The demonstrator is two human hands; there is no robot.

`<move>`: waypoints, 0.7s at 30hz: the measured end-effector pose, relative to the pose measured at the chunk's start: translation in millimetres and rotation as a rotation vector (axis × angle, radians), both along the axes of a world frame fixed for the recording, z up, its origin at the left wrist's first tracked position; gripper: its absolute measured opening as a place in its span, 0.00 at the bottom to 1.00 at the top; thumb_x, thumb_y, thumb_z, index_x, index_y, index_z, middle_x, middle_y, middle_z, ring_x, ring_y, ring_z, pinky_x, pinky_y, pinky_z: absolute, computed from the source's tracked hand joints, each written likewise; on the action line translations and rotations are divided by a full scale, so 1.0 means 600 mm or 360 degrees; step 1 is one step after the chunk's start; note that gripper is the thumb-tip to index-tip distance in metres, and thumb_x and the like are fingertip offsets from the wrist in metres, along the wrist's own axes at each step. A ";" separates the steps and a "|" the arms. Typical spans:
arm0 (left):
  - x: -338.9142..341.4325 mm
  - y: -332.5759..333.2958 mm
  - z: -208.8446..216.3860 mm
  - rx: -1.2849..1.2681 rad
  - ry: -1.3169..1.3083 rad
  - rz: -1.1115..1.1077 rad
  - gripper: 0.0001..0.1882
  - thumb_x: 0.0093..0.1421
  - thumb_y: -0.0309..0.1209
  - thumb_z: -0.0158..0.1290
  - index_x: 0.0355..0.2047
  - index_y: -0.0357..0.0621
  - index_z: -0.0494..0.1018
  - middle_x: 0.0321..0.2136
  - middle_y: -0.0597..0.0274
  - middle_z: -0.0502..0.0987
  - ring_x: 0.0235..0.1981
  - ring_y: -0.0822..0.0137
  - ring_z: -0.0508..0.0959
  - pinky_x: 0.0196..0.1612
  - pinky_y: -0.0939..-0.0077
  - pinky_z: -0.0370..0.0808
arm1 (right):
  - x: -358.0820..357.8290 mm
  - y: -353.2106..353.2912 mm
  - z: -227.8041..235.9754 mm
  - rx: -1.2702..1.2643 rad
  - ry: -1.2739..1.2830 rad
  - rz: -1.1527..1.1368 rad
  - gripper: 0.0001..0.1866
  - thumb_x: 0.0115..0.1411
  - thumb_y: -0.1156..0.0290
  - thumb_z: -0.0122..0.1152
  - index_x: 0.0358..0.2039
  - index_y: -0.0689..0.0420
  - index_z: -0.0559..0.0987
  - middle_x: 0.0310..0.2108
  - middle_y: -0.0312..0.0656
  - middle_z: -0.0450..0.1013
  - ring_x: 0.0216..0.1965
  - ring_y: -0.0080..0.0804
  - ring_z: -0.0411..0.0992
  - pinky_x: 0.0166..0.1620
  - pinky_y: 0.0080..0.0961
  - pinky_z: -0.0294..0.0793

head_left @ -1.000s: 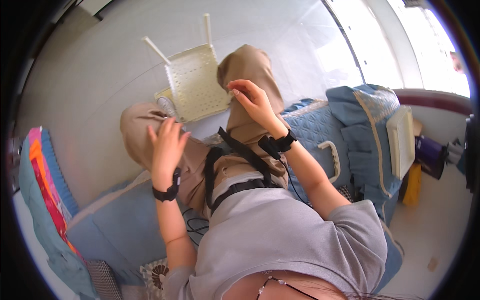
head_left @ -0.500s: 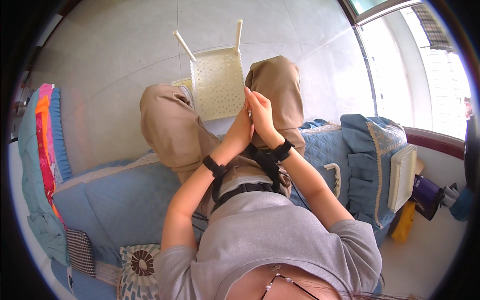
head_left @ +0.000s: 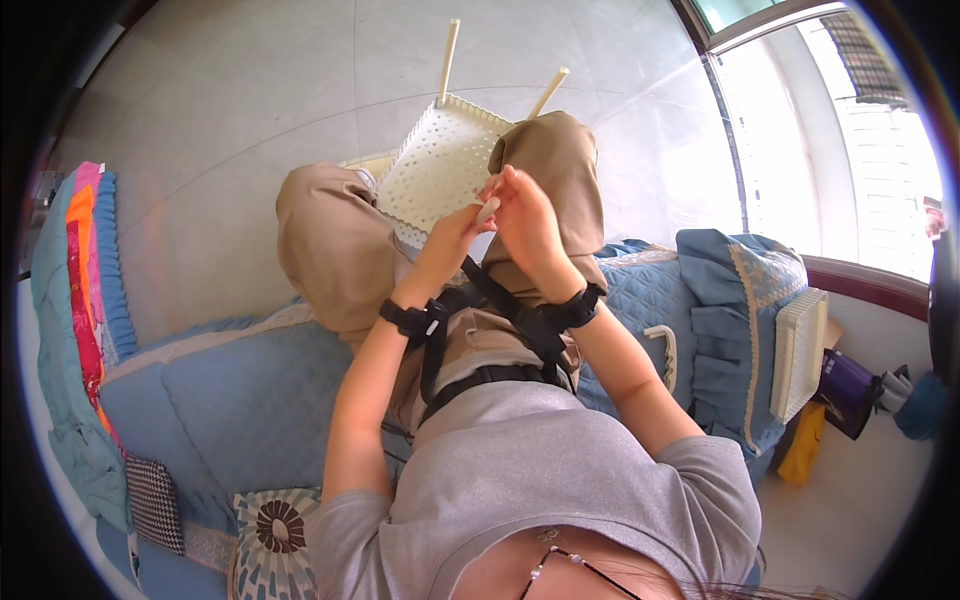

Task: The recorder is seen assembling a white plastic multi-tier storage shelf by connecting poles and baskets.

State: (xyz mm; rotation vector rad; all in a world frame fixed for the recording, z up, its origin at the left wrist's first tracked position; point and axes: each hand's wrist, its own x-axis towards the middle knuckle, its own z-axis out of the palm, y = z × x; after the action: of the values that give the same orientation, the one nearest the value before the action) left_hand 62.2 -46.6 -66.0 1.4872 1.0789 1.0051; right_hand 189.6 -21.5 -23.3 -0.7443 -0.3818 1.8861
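Note:
A cream plastic shelf panel (head_left: 445, 150), perforated and scalloped at the rim, stands tilted between my knees. Two pale legs, a left one (head_left: 450, 60) and a right one (head_left: 550, 92), stick out from its far side. My left hand (head_left: 455, 235) is closed on a short pale pole (head_left: 487, 211) whose rounded end points up at the shelf's near side. Close beside it, my right hand (head_left: 527, 222) has its fingers loosely bent and partly apart, the fingertips near the pole's end. Whether they touch it is hard to see. My right knee hides the panel's right corner.
I sit on a blue quilted sofa (head_left: 240, 400). To the right lie a curved cream handle-like piece (head_left: 668, 358) and another cream panel (head_left: 798, 355) against a blue ruffled cushion (head_left: 715, 300). Folded bedding (head_left: 85, 300) hangs at the left. Grey floor tiles (head_left: 230, 130) stretch ahead.
The shelf panel has turned clockwise, its far legs swinging to the right. My hands, pressed together before, have come slightly apart, and the pole's end now shows between them.

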 end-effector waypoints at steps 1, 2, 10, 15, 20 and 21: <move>-0.013 0.003 -0.013 -0.0138 -0.0084 -0.0058 0.11 0.61 0.21 0.45 0.44 0.33 0.70 0.40 0.53 0.77 0.42 0.66 0.77 0.47 0.73 0.71 | 0.011 0.011 0.002 0.0065 0.0026 0.0095 0.09 0.65 0.66 0.48 0.32 0.58 0.71 0.27 0.36 0.70 0.28 0.22 0.68 0.36 0.16 0.68; -0.018 0.007 -0.021 -0.0275 -0.0168 -0.0131 0.09 0.62 0.21 0.45 0.41 0.33 0.71 0.37 0.55 0.77 0.39 0.68 0.77 0.46 0.74 0.72 | 0.018 0.031 -0.018 0.0343 -0.0412 -0.0261 0.07 0.64 0.70 0.48 0.35 0.59 0.72 0.30 0.39 0.71 0.32 0.25 0.69 0.40 0.20 0.68; -0.065 -0.022 0.020 -0.0312 0.0218 -0.0325 0.07 0.61 0.20 0.45 0.39 0.34 0.72 0.33 0.58 0.78 0.37 0.69 0.77 0.43 0.75 0.72 | 0.158 0.225 -0.048 0.0947 -0.1455 -0.0137 0.28 0.56 0.75 0.58 0.58 0.60 0.64 0.58 0.47 0.63 0.60 0.37 0.62 0.57 0.28 0.65; -0.092 -0.026 0.031 -0.0326 0.0047 -0.0072 0.10 0.59 0.18 0.46 0.40 0.36 0.72 0.36 0.56 0.77 0.40 0.63 0.77 0.46 0.75 0.72 | 0.159 0.252 -0.016 0.0943 -0.1606 0.0171 0.12 0.63 0.76 0.50 0.46 0.60 0.76 0.43 0.39 0.77 0.47 0.24 0.73 0.52 0.20 0.68; -0.083 -0.034 0.062 0.0210 0.0467 -0.0322 0.15 0.55 0.15 0.47 0.43 0.38 0.72 0.41 0.56 0.77 0.45 0.58 0.75 0.50 0.76 0.70 | 0.169 0.256 -0.037 0.1065 -0.1843 0.0024 0.09 0.61 0.75 0.53 0.39 0.55 0.80 0.36 0.35 0.79 0.39 0.21 0.74 0.43 0.19 0.72; -0.069 -0.041 0.060 0.0131 0.0402 -0.0342 0.14 0.55 0.15 0.47 0.42 0.38 0.72 0.41 0.55 0.77 0.45 0.59 0.76 0.48 0.74 0.71 | 0.163 0.254 -0.037 0.1083 -0.1932 -0.0042 0.08 0.60 0.76 0.54 0.37 0.54 0.81 0.33 0.34 0.79 0.37 0.20 0.74 0.40 0.19 0.72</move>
State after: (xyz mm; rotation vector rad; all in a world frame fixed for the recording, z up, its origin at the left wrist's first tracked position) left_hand 20.8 -71.1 -30.3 1.7913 1.0352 0.7328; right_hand 287.6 131.1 -45.4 -1.3016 -1.6381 0.9383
